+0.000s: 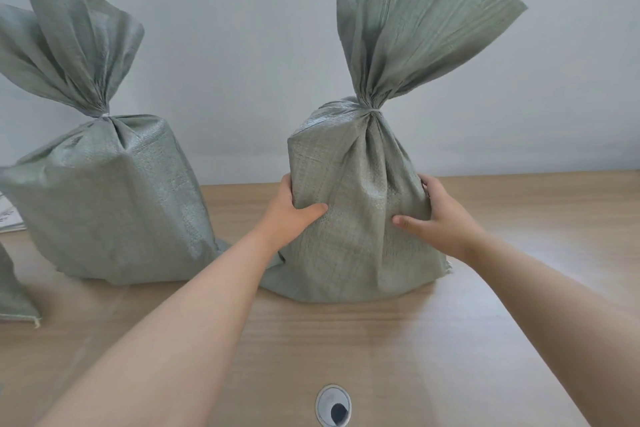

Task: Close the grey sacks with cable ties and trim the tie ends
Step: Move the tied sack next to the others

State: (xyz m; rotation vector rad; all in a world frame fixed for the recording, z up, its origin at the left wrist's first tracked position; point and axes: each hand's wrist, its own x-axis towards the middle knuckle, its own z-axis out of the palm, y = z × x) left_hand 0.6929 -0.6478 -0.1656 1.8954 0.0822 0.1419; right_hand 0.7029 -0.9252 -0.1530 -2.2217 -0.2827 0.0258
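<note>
The wooden table carries the grey sack upright, its neck already gathered. A second tied sack stands to the grey sack's left, and a third sack farther left is cut off by the frame edge. The left grip and right grip clasp the grey sack's sides, thumbs in front, probably to steady or shift it. A pale cable tie cinches the neck above them; whether its tail is trimmed is too small to tell.
</note>
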